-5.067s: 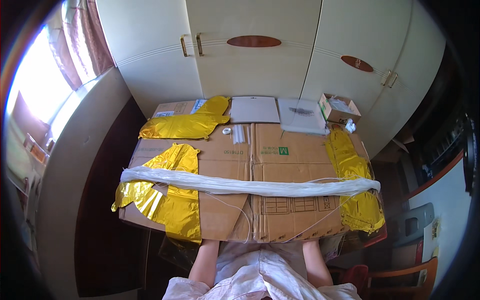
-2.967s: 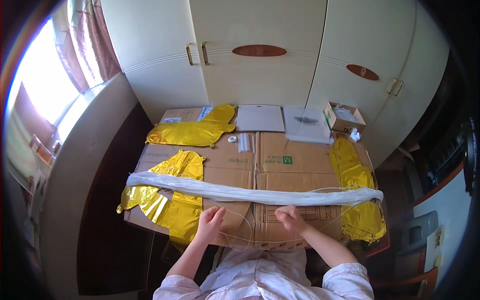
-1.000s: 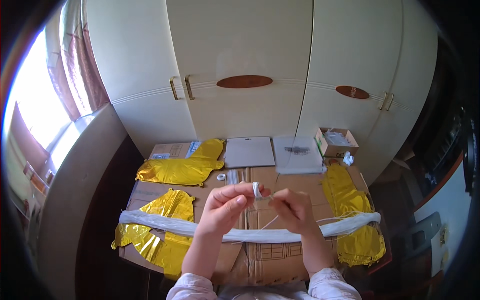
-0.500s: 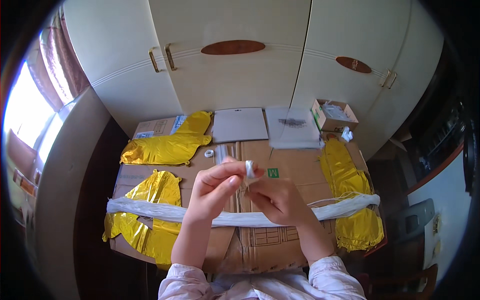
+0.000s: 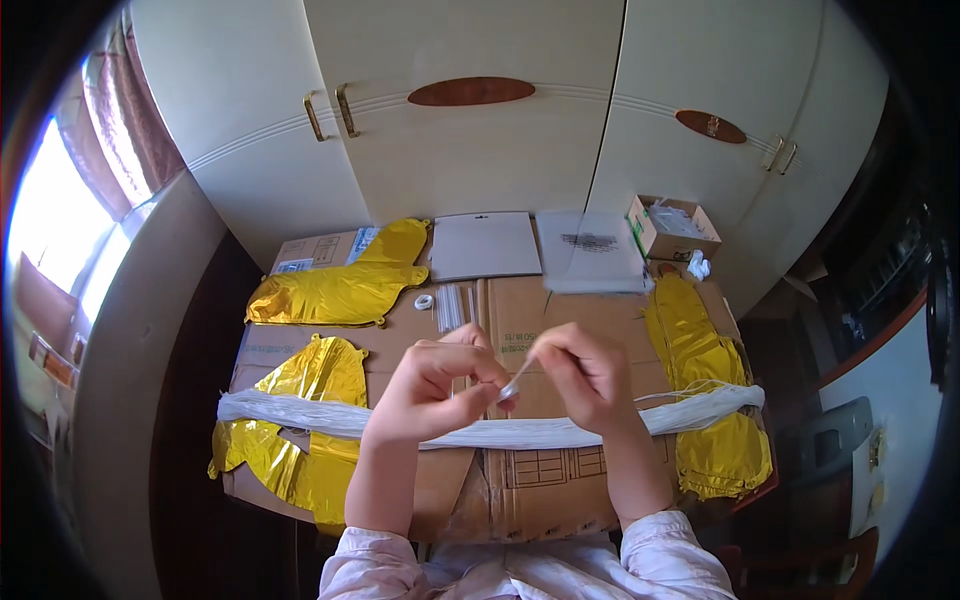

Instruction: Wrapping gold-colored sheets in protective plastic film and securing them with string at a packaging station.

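Observation:
My left hand (image 5: 440, 385) is closed in a pinch on a small white band or loop (image 5: 508, 391) at its fingertips. From it a short pale strand (image 5: 522, 370) runs up to my right hand (image 5: 585, 375), whose thumb and fingers are pinched on its other end. What exactly the white piece is, I cannot make out. Below both hands, a long bundle of white string (image 5: 500, 433) lies across the cardboard-covered table (image 5: 430, 490). Clear thin strips (image 5: 452, 306) and a small white ring-shaped roll (image 5: 424, 302) rest just beyond my left hand.
Flat gold foil balloons lie at the back left (image 5: 335, 290), front left (image 5: 305, 390) and right (image 5: 690, 335). Along the back are a grey flat board (image 5: 485, 246), a clear plastic sheet (image 5: 590, 255) and an open small box (image 5: 675, 240). Pale cabinets (image 5: 470, 160) stand behind.
The white band has come down with my left hand's fingertips. My right hand has moved slightly up and right, away from my left, and the strand now stretches between them.

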### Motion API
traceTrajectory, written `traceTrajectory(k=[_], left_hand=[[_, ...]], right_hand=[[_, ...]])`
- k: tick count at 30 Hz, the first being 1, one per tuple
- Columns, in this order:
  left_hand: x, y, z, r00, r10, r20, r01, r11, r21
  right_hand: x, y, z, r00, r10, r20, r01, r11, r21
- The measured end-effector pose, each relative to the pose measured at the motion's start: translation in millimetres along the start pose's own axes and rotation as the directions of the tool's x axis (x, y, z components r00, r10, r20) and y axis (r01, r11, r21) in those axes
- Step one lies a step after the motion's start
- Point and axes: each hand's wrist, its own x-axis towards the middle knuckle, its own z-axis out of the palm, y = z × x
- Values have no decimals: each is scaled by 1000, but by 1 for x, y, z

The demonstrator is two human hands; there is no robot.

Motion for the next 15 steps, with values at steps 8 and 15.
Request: traceTrajectory(k=[8,15], left_hand=[[1,0,5,997,-59,-40,62,995,83],[3,-3,8,985,-89,-146,110,983,145]], right_hand=[[-2,4,-1,1000,17,8,-18,996,91],[-2,-3,6,990,-121,68,126,989,-77]])
